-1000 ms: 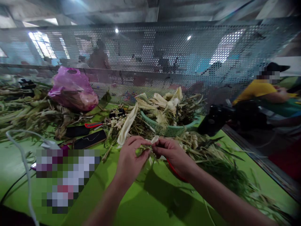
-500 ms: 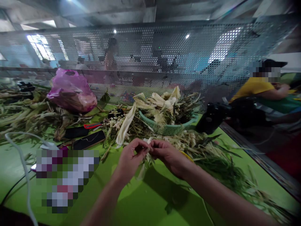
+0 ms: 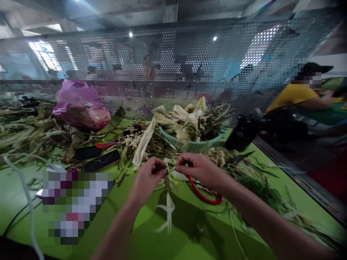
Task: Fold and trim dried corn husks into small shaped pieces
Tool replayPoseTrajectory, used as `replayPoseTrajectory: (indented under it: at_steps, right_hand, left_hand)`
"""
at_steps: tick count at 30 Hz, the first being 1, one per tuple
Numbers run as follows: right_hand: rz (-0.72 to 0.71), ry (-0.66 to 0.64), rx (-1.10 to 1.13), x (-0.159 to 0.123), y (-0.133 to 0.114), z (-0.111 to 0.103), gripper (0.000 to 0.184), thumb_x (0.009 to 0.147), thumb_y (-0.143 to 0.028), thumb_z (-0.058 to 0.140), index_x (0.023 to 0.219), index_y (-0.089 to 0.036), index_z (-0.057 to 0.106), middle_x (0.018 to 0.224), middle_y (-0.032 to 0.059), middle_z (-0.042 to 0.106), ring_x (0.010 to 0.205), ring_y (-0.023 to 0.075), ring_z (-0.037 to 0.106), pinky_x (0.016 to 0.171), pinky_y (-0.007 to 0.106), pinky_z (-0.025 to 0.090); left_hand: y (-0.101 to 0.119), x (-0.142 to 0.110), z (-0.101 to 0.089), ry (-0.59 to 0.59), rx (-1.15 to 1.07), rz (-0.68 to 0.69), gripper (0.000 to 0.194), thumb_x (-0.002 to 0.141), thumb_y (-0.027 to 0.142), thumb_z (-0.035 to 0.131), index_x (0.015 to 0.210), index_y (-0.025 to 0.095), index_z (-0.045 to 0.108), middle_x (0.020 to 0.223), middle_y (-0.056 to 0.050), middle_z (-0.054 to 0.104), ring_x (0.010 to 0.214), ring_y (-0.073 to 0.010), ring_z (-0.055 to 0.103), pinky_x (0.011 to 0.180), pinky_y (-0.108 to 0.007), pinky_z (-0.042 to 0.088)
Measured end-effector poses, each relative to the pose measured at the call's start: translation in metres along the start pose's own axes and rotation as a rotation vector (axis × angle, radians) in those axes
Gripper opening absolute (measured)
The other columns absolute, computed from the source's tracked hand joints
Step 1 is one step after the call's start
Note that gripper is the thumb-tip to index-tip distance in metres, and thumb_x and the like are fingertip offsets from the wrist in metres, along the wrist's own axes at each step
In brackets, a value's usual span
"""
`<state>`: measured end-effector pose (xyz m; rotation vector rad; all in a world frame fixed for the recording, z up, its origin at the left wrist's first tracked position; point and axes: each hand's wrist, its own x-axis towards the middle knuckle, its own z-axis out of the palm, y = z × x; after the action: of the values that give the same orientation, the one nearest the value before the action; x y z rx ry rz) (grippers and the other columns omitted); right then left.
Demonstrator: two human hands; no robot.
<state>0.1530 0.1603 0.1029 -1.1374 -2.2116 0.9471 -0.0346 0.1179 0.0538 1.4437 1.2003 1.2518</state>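
Observation:
Pale dried corn husk strips (image 3: 169, 207) hang below my left hand (image 3: 149, 177), whose thumb and fingers are pinched round their upper part. Just to the right, my right hand (image 3: 199, 169) pinches a thin strand (image 3: 171, 170) that runs across the small gap between the hands. Under my right wrist lies a red loop (image 3: 207, 200) that looks like a scissors handle, partly hidden by the hand. Another broad husk (image 3: 145, 142) droops over the pile behind my hands.
A green basket (image 3: 193, 146) heaped with dried husks stands behind my hands on the green table (image 3: 151, 234). Left are a phone (image 3: 101, 161), a red cutter (image 3: 105, 145), a pink bag (image 3: 81, 104) and a white cable (image 3: 27, 191). A person in yellow (image 3: 295, 95) sits at right.
My hands have moved slightly apart, with a strand now showing between them. The husk strips hang lower and show more fully. The red loop has come into view under my right hand.

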Motion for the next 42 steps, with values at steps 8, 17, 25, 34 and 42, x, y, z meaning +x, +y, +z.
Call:
replayPoseTrajectory:
  at_steps: [8,17,25,34,42]
  right_hand:
    - [0.045,-0.031,0.173,-0.001,-0.006,0.008,0.025,0.077,-0.039,0.064,0.072,-0.015,0.060,0.060,-0.0038,0.047,0.054,0.0083,0.036,0.050,0.021,0.027]
    - [0.127,0.039,0.317,0.000,-0.008,0.019,0.021,0.076,-0.035,0.065,0.068,-0.015,0.061,0.062,-0.0021,0.053,0.057,0.0096,0.042,0.055,0.023,0.032]
    - [0.004,0.221,0.312,0.002,-0.007,0.019,0.028,0.081,-0.027,0.061,0.108,-0.022,0.062,0.088,0.0017,0.061,0.055,0.0090,0.041,0.053,0.023,0.036]
    - [-0.297,0.279,-0.145,-0.004,-0.007,0.024,0.011,0.078,-0.018,0.064,0.088,-0.022,0.067,0.094,0.0046,0.056,0.085,0.0166,0.055,0.072,0.028,0.044]
    - [-0.266,0.222,-0.176,-0.005,-0.010,0.027,0.007,0.083,-0.018,0.056,0.078,-0.018,0.061,0.090,0.0057,0.056,0.080,0.0157,0.054,0.070,0.027,0.043]
  left_hand:
    - [-0.004,0.000,0.005,-0.019,0.066,-0.063,0.009,0.070,0.019,0.061,0.073,0.016,0.054,0.067,0.003,0.055,0.063,-0.0104,0.048,0.058,-0.022,0.037]
    - [-0.008,-0.003,0.008,-0.090,0.214,-0.005,0.008,0.072,0.016,0.057,0.078,0.017,0.063,0.076,-0.001,0.064,0.069,-0.0136,0.054,0.064,-0.025,0.039]
    - [-0.007,0.001,0.006,-0.070,-0.063,-0.128,0.008,0.074,0.022,0.058,0.073,0.015,0.056,0.068,0.001,0.056,0.063,-0.0108,0.049,0.061,-0.023,0.038]
    - [-0.003,0.001,0.002,-0.032,-0.241,-0.138,0.013,0.071,0.025,0.064,0.073,0.015,0.056,0.067,0.002,0.054,0.063,-0.0095,0.048,0.061,-0.023,0.038]
    - [0.002,0.001,0.003,0.023,-0.366,-0.165,0.017,0.068,0.024,0.068,0.077,0.014,0.058,0.071,0.002,0.058,0.067,-0.0081,0.051,0.066,-0.021,0.039]
